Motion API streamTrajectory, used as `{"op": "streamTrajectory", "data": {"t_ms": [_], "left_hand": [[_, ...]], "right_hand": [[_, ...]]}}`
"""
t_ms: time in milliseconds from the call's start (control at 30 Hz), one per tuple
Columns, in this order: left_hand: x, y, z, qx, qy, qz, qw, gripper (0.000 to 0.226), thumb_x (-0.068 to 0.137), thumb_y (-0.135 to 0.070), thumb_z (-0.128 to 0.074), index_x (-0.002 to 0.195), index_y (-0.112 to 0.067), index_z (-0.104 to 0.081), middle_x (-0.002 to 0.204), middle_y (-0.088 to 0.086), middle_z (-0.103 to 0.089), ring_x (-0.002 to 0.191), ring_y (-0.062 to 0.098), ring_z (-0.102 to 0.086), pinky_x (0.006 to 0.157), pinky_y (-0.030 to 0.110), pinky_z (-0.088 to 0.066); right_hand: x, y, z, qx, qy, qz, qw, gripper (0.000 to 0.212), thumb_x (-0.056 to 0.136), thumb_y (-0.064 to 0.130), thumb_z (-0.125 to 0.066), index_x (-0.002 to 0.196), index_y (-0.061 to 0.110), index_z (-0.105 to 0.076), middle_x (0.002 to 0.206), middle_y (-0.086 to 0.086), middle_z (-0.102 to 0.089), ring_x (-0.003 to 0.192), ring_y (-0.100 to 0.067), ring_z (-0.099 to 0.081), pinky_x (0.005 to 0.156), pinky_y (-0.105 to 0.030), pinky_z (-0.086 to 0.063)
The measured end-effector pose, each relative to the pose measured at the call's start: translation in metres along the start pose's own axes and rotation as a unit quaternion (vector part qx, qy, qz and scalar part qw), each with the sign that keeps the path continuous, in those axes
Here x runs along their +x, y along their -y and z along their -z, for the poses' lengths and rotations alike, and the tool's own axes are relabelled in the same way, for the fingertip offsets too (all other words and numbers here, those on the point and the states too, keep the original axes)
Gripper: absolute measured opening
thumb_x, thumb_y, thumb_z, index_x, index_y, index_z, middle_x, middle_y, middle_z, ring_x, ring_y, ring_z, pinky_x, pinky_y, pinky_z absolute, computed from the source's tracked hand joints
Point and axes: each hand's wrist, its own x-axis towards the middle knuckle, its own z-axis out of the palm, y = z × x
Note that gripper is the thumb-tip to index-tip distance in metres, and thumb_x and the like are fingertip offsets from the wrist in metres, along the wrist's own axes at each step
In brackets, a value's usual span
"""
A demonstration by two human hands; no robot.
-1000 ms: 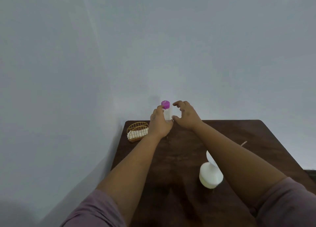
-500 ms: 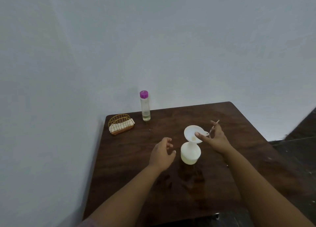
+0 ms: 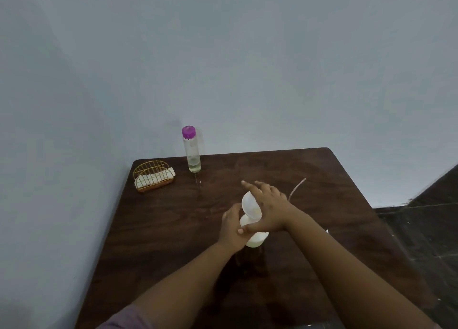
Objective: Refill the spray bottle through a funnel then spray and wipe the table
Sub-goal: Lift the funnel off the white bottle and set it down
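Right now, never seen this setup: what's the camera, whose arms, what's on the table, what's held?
There is no machine here. One wide-angle camera sits on a person's head and looks forward and down, so the two bare arms coming in from the bottom are the wearer's own.

On the dark brown wooden table stand a clear tall bottle with a purple cap, nearly empty, and a gold wire basket holding a white cloth, both near the far left corner. A thin pale tube lies behind the hands.

The left hand takes a grip on the white round spray bottle. The right hand holds the white plastic funnel, tilted, just above the bottle's neck.
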Motion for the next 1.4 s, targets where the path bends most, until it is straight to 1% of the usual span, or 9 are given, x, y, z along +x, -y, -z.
{"op": "streamTrajectory", "data": {"t_ms": [167, 333, 533, 800, 900, 1033, 1167, 1300, 1400], "left_hand": [[0.005, -0.003, -0.024, -0.058, -0.038, -0.017, 0.997, 0.044, 0.084, -0.024, -0.072, 0.125, -0.017, -0.057, 0.12, 0.001, -0.065, 0.114, 0.017, -0.059, 0.095, 0.031, -0.05], [0.008, 0.0, -0.022, -0.079, -0.015, -0.06, 0.995, 0.028, 0.088, -0.024, -0.069, 0.114, -0.026, -0.061, 0.111, -0.006, -0.067, 0.107, 0.013, -0.063, 0.087, 0.023, -0.048], [0.006, 0.0, -0.026, -0.08, -0.03, -0.048, 0.995, 0.023, 0.084, -0.033, -0.074, 0.099, -0.045, -0.061, 0.104, -0.017, -0.066, 0.101, 0.001, -0.06, 0.082, 0.017, -0.045], [0.013, 0.004, -0.023, -0.057, 0.005, -0.017, 0.998, 0.05, 0.077, -0.049, -0.073, 0.121, -0.03, -0.062, 0.122, -0.01, -0.064, 0.115, 0.01, -0.056, 0.099, 0.037, -0.048], [0.014, 0.007, -0.024, -0.053, -0.001, -0.011, 0.999, 0.048, 0.079, -0.044, -0.075, 0.123, -0.029, -0.061, 0.123, -0.009, -0.064, 0.115, 0.01, -0.055, 0.099, 0.035, -0.046], [0.015, 0.006, -0.022, -0.047, 0.01, -0.025, 0.999, 0.036, 0.079, -0.042, -0.074, 0.113, -0.036, -0.064, 0.117, -0.013, -0.065, 0.111, 0.01, -0.057, 0.095, 0.035, -0.048], [0.014, 0.009, -0.023, -0.045, 0.003, -0.015, 0.999, 0.049, 0.078, -0.041, -0.077, 0.124, -0.029, -0.062, 0.122, -0.008, -0.064, 0.113, 0.011, -0.056, 0.095, 0.033, -0.045], [0.014, 0.004, -0.019, -0.037, 0.011, -0.014, 0.999, 0.046, 0.074, -0.048, -0.074, 0.117, -0.038, -0.062, 0.118, -0.012, -0.065, 0.111, 0.013, -0.057, 0.096, 0.039, -0.048], [0.014, 0.004, -0.021, -0.021, 0.016, -0.006, 1.0, 0.054, 0.07, -0.058, -0.069, 0.12, -0.041, -0.06, 0.121, -0.015, -0.064, 0.115, 0.015, -0.055, 0.099, 0.044, -0.047]], "right_hand": [[0.012, -0.018, -0.001, 0.027, 0.016, 0.053, 0.998, 0.091, 0.07, 0.045, -0.073, 0.145, 0.041, -0.023, 0.142, 0.001, -0.035, 0.125, -0.027, -0.041, 0.099, -0.043, -0.046], [0.015, -0.027, 0.004, 0.067, -0.035, 0.071, 0.995, 0.082, 0.068, 0.052, -0.072, 0.139, 0.037, -0.036, 0.122, 0.004, -0.046, 0.105, -0.019, -0.054, 0.085, -0.035, -0.053], [0.01, -0.036, 0.01, 0.096, -0.093, 0.091, 0.987, 0.074, 0.068, 0.056, -0.073, 0.132, 0.038, -0.042, 0.11, 0.008, -0.048, 0.096, -0.014, -0.053, 0.076, -0.024, -0.049], [0.005, -0.033, 0.014, 0.129, -0.218, 0.112, 0.961, 0.068, 0.072, 0.059, -0.072, 0.132, 0.034, -0.049, 0.113, 0.01, -0.052, 0.095, -0.009, -0.053, 0.072, -0.012, -0.038], [0.009, -0.035, 0.004, 0.137, -0.194, 0.114, 0.965, 0.069, 0.07, 0.058, -0.072, 0.131, 0.034, -0.05, 0.112, 0.009, -0.052, 0.098, -0.013, -0.055, 0.072, -0.013, -0.04], [0.015, -0.037, 0.016, 0.203, -0.26, 0.103, 0.938, 0.066, 0.07, 0.054, -0.072, 0.129, 0.032, -0.051, 0.12, 0.007, -0.056, 0.104, -0.009, -0.051, 0.083, -0.021, -0.043], [0.014, -0.037, 0.002, 0.168, -0.166, 0.109, 0.966, 0.07, 0.064, 0.058, -0.065, 0.128, 0.034, -0.051, 0.112, 0.009, -0.053, 0.101, -0.013, -0.053, 0.078, -0.021, -0.046], [0.019, -0.046, 0.004, 0.189, -0.232, 0.111, 0.948, 0.067, 0.064, 0.045, -0.072, 0.127, 0.031, -0.052, 0.111, 0.008, -0.054, 0.098, -0.01, -0.052, 0.075, -0.014, -0.04], [0.022, -0.049, 0.005, 0.165, -0.179, 0.106, 0.964, 0.068, 0.061, 0.047, -0.07, 0.125, 0.033, -0.052, 0.112, 0.005, -0.056, 0.1, -0.015, -0.054, 0.076, -0.02, -0.042]]}}
